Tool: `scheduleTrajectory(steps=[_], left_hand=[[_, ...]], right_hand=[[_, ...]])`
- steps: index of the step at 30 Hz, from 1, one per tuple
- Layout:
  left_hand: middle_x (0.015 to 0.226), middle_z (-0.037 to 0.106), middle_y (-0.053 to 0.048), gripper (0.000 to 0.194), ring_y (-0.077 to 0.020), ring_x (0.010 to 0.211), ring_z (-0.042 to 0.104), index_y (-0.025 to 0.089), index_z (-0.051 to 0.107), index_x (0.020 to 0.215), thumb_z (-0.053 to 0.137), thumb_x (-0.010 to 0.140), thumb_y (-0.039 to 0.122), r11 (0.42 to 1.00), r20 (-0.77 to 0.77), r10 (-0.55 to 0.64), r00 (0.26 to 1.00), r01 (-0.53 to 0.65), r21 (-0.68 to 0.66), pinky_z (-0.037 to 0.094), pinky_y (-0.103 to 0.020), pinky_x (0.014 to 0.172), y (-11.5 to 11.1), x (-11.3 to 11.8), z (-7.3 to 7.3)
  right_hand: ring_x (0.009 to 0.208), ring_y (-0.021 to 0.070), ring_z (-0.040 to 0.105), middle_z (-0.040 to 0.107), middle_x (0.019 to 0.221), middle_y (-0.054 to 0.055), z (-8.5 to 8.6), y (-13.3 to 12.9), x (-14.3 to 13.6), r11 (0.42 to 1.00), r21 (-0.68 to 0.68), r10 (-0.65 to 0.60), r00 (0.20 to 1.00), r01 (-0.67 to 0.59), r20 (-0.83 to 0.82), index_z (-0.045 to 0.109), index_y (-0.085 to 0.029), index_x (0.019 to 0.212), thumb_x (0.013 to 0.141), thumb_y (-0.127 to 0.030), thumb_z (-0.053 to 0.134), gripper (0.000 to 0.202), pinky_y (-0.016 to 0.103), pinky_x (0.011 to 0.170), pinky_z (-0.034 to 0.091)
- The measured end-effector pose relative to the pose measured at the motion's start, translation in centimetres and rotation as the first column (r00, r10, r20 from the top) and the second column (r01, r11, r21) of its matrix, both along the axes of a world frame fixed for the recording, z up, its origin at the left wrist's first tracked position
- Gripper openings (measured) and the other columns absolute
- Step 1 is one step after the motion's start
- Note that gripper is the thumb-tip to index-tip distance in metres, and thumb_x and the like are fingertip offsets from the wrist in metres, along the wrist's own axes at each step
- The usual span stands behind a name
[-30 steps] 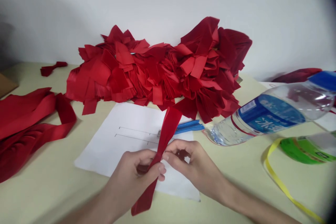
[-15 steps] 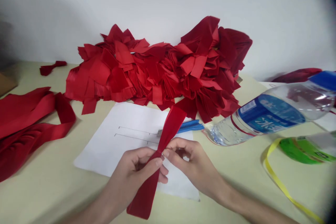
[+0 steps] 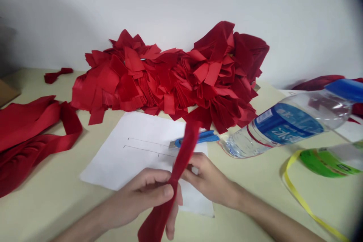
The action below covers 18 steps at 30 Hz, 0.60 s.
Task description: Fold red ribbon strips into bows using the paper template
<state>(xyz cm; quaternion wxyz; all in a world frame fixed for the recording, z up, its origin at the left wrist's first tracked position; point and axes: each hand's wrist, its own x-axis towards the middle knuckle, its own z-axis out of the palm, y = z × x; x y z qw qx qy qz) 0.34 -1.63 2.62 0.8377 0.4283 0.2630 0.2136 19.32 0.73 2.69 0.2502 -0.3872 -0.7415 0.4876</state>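
Note:
A red velvet ribbon [image 3: 185, 151], gathered narrow at its middle, slants across the lower centre. My left hand [image 3: 150, 193] is closed on it, the thumb pressing near the narrow part and fingers beneath. Just right of the ribbon is my right hand [image 3: 205, 177], its fingers bent together; the fingertips are hidden behind the ribbon, so what they pinch cannot be made out. Under both hands lies a white paper sheet [image 3: 113, 166] with drawn measuring lines. A blue utility knife [image 3: 204, 136] rests on the sheet's right side, partly covered by the ribbon.
A large heap of red ribbon pieces [image 3: 153, 83] stands against the wall. Longer red ribbon [image 3: 68, 121] lies at left, with a small red bow [image 3: 58, 75] behind it. At right are a tilted water bottle [image 3: 289, 121], a green-labelled container [image 3: 329, 162] and yellow ribbon [image 3: 300, 196].
My left hand and the ribbon have come slightly lower and nearer, and the ribbon has turned. My right fingertips have slipped behind it. More of the knife blade shows.

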Motion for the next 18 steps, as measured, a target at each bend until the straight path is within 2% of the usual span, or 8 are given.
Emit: scheduleTrajectory(steps=[2,4,6,8,10,12,16,18], left_hand=[[0.059,0.063,-0.002,0.026,-0.0119,0.048,0.059,0.015,0.057,0.08,0.054,0.083,0.04,0.999,-0.037,-0.027,0.999,0.026,-0.035,0.045,-0.022,0.05,-0.1,0.0,0.2],[0.06,0.063,-0.001,0.025,-0.0114,0.047,0.059,0.016,0.056,0.08,0.054,0.082,0.04,0.999,-0.116,-0.025,0.993,0.02,-0.047,0.045,-0.021,0.047,-0.2,0.0,0.2],[0.062,0.063,-0.001,0.022,-0.0114,0.048,0.06,0.016,0.055,0.079,0.054,0.083,0.038,1.0,-0.217,0.018,0.976,-0.016,0.013,0.044,-0.021,0.047,-0.3,0.1,0.0],[0.062,0.062,0.0,0.021,-0.0117,0.049,0.059,0.016,0.055,0.074,0.053,0.082,0.035,0.991,-0.326,0.084,0.942,-0.046,0.125,0.043,-0.021,0.047,-0.1,0.2,-0.1],[0.061,0.062,0.0,0.02,-0.0122,0.052,0.059,0.015,0.056,0.07,0.054,0.081,0.033,0.97,-0.416,0.151,0.897,-0.053,0.238,0.042,-0.021,0.049,0.3,0.0,-0.2],[0.061,0.063,0.0,0.018,-0.0133,0.057,0.059,0.015,0.06,0.071,0.056,0.079,0.031,0.952,-0.458,0.186,0.869,-0.043,0.304,0.041,-0.021,0.051,0.9,-0.4,-0.1],[0.069,0.068,-0.001,0.014,-0.0143,0.062,0.059,0.017,0.066,0.08,0.062,0.074,0.029,0.94,-0.499,0.225,0.837,-0.052,0.338,0.038,-0.02,0.05,2.6,-2.4,0.2],[0.078,0.07,-0.002,0.016,-0.0153,0.066,0.06,0.017,0.067,0.084,0.062,0.074,0.028,0.948,-0.483,0.226,0.846,-0.077,0.309,0.041,-0.021,0.054,3.5,-3.4,0.3]], right_hand=[[0.078,0.0134,0.054,0.059,0.08,0.001,0.2,0.2,0.4,0.999,0.026,0.023,0.997,-0.025,0.067,0.061,-0.017,0.081,0.087,-0.018,0.046,0.016,0.027,0.073,0.044],[0.087,0.0151,0.057,0.061,0.091,0.002,0.8,0.4,1.0,0.996,-0.057,0.067,0.997,-0.064,0.044,0.061,-0.019,0.092,0.084,-0.018,0.051,0.013,0.028,0.077,0.046],[0.093,0.0167,0.058,0.06,0.104,0.003,1.5,0.7,1.8,0.965,-0.216,0.134,0.988,-0.147,-0.071,0.055,-0.022,0.11,0.077,-0.02,0.062,0.034,0.029,0.077,0.049],[0.091,0.0178,0.06,0.06,0.109,0.006,1.9,1.1,2.5,0.931,-0.328,0.096,0.976,-0.158,-0.197,0.047,-0.022,0.12,0.073,-0.028,0.068,0.052,0.029,0.073,0.052],[0.084,0.0168,0.062,0.062,0.103,0.007,2.0,1.6,2.9,0.939,-0.344,-0.083,0.977,0.01,-0.197,0.05,-0.019,0.114,0.077,-0.036,0.062,0.042,0.029,0.068,0.053],[0.078,0.0154,0.062,0.064,0.094,0.006,2.0,2.0,3.2,0.932,-0.293,-0.258,0.958,0.212,-0.127,0.057,-0.017,0.102,0.082,-0.039,0.056,0.03,0.028,0.068,0.053],[0.073,0.0148,0.061,0.063,0.083,0.003,2.1,2.5,3.7,0.922,-0.294,-0.291,0.951,0.25,-0.101,0.061,-0.016,0.087,0.076,-0.04,0.062,0.026,0.032,0.073,0.054],[0.067,0.0126,0.058,0.059,0.073,0.0,2.2,2.6,4.1,0.905,-0.303,-0.343,0.933,0.299,-0.105,0.06,-0.016,0.078,0.071,-0.041,0.067,0.027,0.032,0.072,0.055]])
